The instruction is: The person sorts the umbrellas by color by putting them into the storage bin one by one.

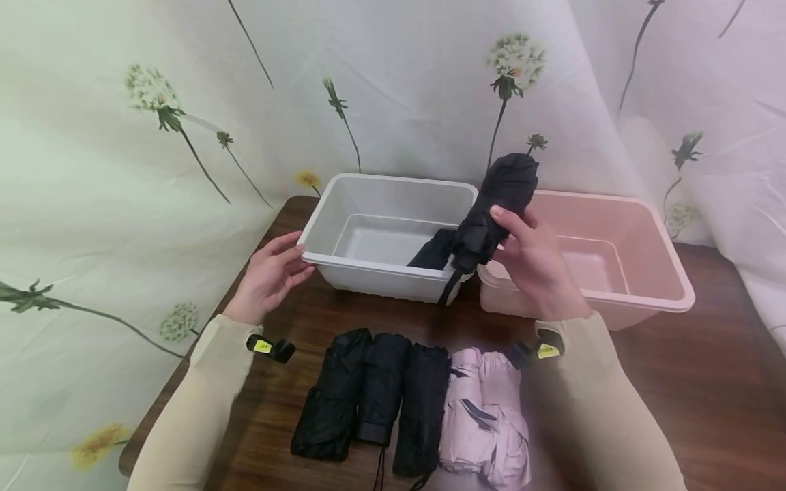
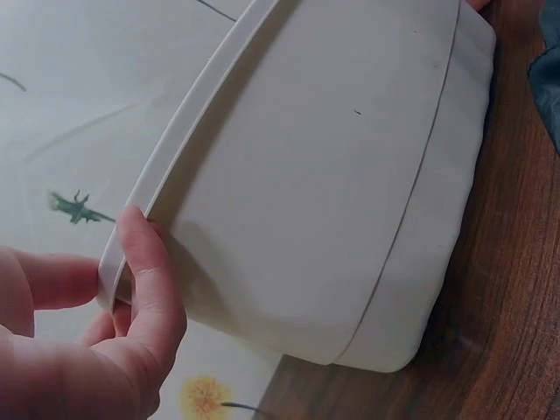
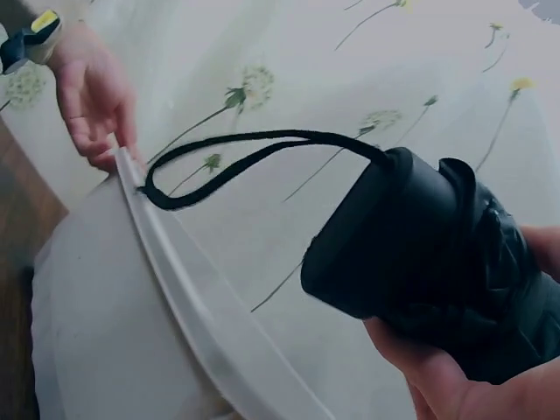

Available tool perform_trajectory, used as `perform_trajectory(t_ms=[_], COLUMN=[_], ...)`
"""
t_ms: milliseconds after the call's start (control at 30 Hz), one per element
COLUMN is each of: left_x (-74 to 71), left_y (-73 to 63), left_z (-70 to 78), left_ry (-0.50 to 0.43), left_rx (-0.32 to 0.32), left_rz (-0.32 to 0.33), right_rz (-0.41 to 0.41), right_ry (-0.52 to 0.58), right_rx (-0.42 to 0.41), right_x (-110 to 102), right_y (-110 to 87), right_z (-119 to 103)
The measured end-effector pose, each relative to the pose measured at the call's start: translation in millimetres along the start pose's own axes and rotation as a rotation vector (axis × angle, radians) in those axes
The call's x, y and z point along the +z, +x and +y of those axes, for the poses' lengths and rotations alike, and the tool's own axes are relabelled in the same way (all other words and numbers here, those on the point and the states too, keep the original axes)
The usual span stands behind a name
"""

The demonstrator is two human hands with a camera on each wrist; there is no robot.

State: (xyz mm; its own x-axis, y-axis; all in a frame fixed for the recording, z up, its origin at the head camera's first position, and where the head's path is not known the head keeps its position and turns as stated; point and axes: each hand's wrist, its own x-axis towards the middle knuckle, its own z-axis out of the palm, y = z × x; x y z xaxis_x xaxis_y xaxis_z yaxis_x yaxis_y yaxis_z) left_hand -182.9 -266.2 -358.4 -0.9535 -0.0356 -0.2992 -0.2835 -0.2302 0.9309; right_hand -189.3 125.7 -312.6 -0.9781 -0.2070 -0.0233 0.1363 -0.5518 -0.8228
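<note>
My right hand (image 1: 535,262) grips a folded black umbrella (image 1: 499,194) above the right end of the white bin (image 1: 393,269). The umbrella tilts, its handle end and wrist strap pointing down toward me; in the right wrist view the strap loop (image 3: 280,136) hangs over the bin's rim. Inside the bin lies another black folded item (image 1: 434,251), partly hidden by the front wall and the held umbrella. At the bin's left front corner my left hand (image 1: 269,276) pinches the rim (image 2: 171,140) between thumb and fingers.
Three folded black umbrellas (image 1: 382,389) lie side by side on the brown wooden table (image 1: 694,382), nearest me. Two folded pink umbrellas (image 1: 469,436) lie against them on the right. A pink bin (image 1: 638,303) stands right of the white one. Flower-patterned cloth (image 1: 405,82) hangs behind.
</note>
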Motion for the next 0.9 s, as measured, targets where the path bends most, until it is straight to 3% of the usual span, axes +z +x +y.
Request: perform_trajectory(t_ms=[467,900], left_x=[0.1,1.9], left_y=[1.3,-0.2], left_z=[-2.4,-2.4], left_ry=[-0.018,0.019], left_rx=[0.018,0.029], left_rz=[0.0,0.03], right_rz=[0.039,0.015], right_ry=[-0.229,-0.32], right_rx=[0.093,0.147], right_x=[21,29], right_y=[27.5,33.0], right_z=[29,38])
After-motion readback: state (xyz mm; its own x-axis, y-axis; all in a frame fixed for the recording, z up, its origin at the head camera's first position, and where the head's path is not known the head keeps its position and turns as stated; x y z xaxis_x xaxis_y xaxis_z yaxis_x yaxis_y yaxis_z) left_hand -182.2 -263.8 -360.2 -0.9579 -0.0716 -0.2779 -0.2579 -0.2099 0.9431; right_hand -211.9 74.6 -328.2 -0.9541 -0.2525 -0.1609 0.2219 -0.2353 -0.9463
